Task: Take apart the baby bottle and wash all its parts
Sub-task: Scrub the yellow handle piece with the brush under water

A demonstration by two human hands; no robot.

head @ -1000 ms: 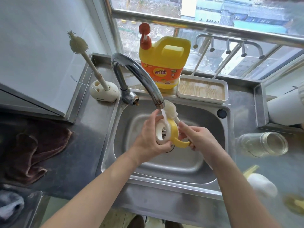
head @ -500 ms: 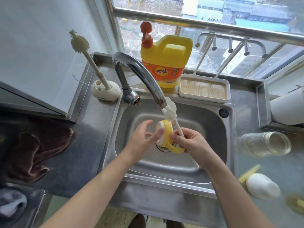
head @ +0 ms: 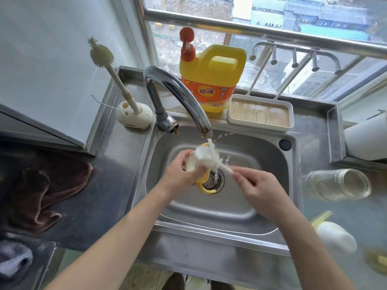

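left hand (head: 182, 174): gripping the yellow collar (head: 202, 186)
right hand (head: 259, 191): pinching the brush (head: 206, 157), i think (blurry)
tap (head: 178, 95): running onto brush

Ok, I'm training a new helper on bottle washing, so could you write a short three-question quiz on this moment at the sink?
1. True or false: the left hand grips the yellow-handled collar while the right hand holds the sponge brush under the running tap.
2. How many brushes stand in the white holder left of the tap? A none, B one, C two.
3. Fill in: the glass bottle lies on its ___ on the counter, right of the sink.

Key: 1 true; 2 B; 3 side.
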